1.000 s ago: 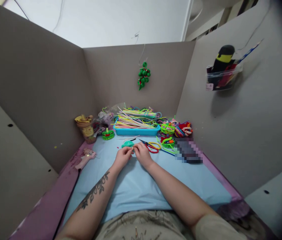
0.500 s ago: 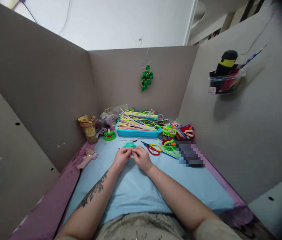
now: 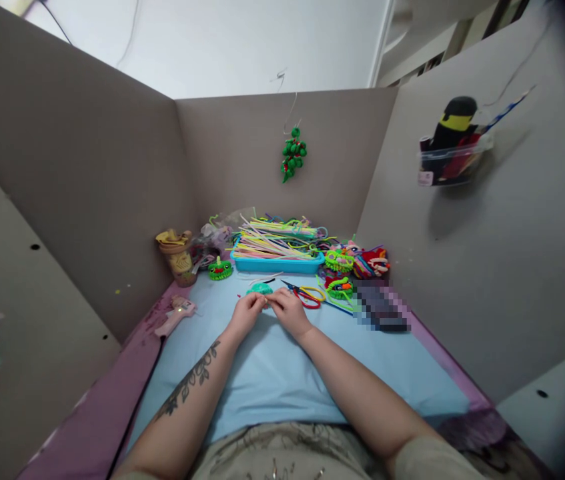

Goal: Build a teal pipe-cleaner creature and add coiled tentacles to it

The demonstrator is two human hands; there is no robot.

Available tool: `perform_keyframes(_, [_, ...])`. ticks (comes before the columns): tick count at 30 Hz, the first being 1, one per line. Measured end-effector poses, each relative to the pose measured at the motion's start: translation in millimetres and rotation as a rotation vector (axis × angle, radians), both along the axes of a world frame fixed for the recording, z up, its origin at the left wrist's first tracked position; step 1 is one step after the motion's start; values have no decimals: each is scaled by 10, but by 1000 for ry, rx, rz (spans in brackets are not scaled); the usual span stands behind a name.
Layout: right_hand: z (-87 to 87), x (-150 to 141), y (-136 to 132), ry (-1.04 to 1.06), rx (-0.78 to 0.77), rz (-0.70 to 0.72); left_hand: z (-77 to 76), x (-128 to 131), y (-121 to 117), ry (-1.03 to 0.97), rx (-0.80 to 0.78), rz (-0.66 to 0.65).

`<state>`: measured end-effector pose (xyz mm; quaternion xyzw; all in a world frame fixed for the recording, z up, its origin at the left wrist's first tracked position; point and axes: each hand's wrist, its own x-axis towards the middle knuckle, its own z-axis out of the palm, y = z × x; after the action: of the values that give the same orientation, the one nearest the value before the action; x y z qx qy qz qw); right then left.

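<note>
My left hand [image 3: 247, 314] and my right hand [image 3: 288, 311] meet fingertip to fingertip over the middle of the blue cloth [image 3: 287, 380]. Both are closed in a pinch. Whatever lies between the fingers is too small to make out. Just beyond them rests a fuzzy turquoise piece [image 3: 260, 289], partly covered by my fingers. To the right of it, close to my right hand, lie scissors [image 3: 311, 298] with red and yellow handles, their dark blades spread. A few thin strips [image 3: 265, 279] lie behind the turquoise piece.
A blue tray [image 3: 277, 266] heaped with pipe cleaners stands at the back. Fuzzy green figures [image 3: 220, 269] flank it. A pink glue gun [image 3: 176, 315] lies left, below a brown cup [image 3: 180, 260]. A blurred dark device [image 3: 381, 307] lies right. Grey panels [image 3: 287, 133] enclose the table.
My right hand has shifted slightly right and its fingers look a little more stretched. More of the turquoise piece shows. The left hand stays nearly in place.
</note>
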<state>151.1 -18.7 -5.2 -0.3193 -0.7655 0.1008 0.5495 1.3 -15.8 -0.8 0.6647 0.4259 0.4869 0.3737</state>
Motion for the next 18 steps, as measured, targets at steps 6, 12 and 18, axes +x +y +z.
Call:
perform_keyframes(6, [11, -2, 2, -12, -62, -5, 33, 3, -57, 78, 40, 90])
perform_keyframes(12, [29, 25, -2, -48, -148, 12, 31, -22, -79, 176, 118, 99])
perform_keyframes(18, [43, 34, 19, -80, -140, 57, -12, -29, -31, 127, 65, 79])
